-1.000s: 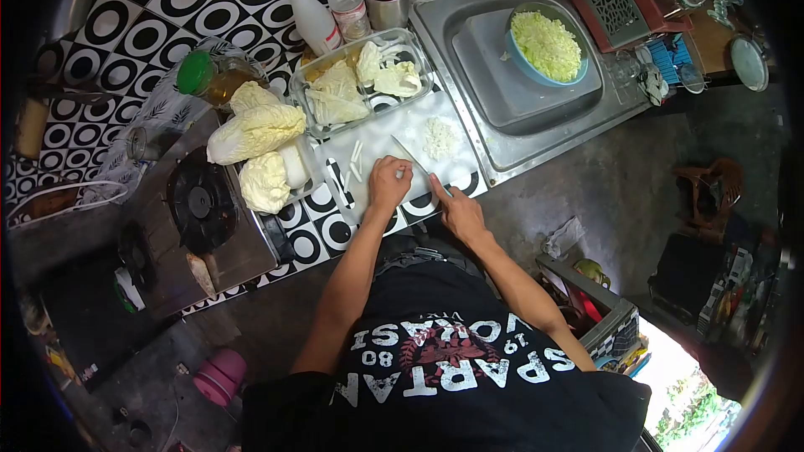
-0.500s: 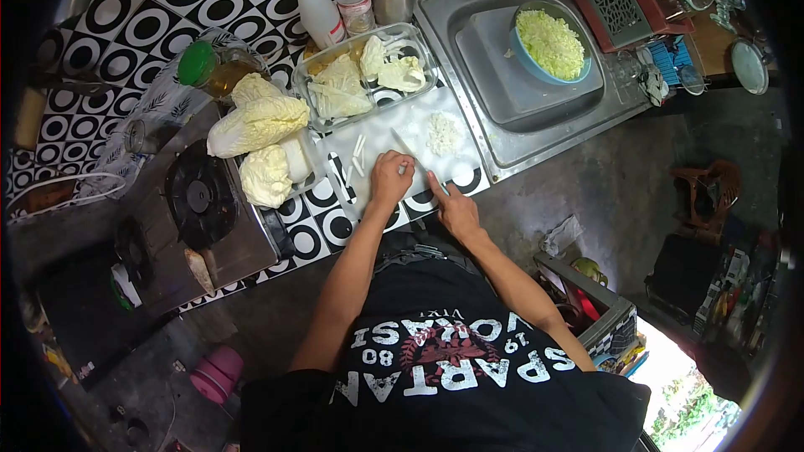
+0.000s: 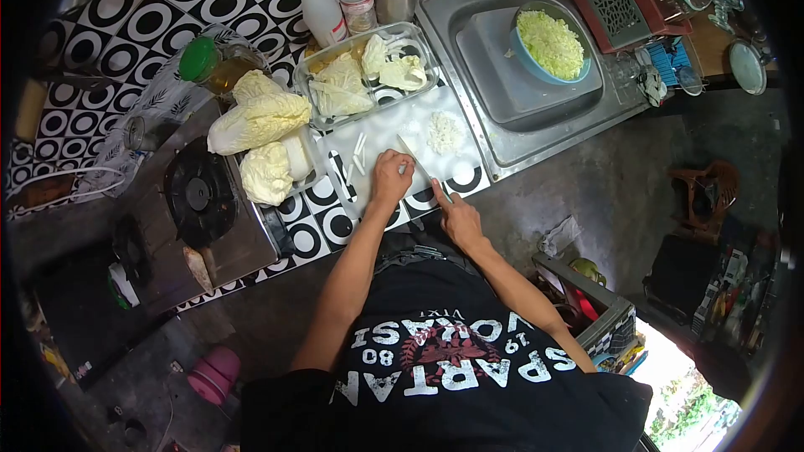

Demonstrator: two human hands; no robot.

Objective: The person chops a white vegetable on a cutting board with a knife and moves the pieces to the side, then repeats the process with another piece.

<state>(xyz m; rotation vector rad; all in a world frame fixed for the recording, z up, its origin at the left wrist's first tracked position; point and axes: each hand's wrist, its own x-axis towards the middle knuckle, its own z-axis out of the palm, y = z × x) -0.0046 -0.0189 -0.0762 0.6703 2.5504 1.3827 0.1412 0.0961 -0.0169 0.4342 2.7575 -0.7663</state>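
A knife (image 3: 414, 153) is gripped in my right hand (image 3: 461, 218), its blade pointing up and left over the translucent cutting board (image 3: 389, 130). My left hand (image 3: 391, 176) rests on the board just left of the blade, fingers curled together; whatever they press on is hidden. Several thin white vegetable strips (image 3: 358, 155) lie left of my left hand. A small heap of finely chopped white pieces (image 3: 444, 132) sits on the board to the right of the blade.
Behind the board is a clear container (image 3: 431, 75) of cabbage leaves. Napa cabbages (image 3: 260, 125) stand left, beside a stove burner (image 3: 199, 192). At right, a blue bowl (image 3: 536, 69) of shredded cabbage rests in the steel sink (image 3: 494, 138). Bottles (image 3: 357, 8) stand at the back.
The knife and my right hand have shifted slightly, and the blade shows more clearly beside my left fingers. My left hand stays almost in place.
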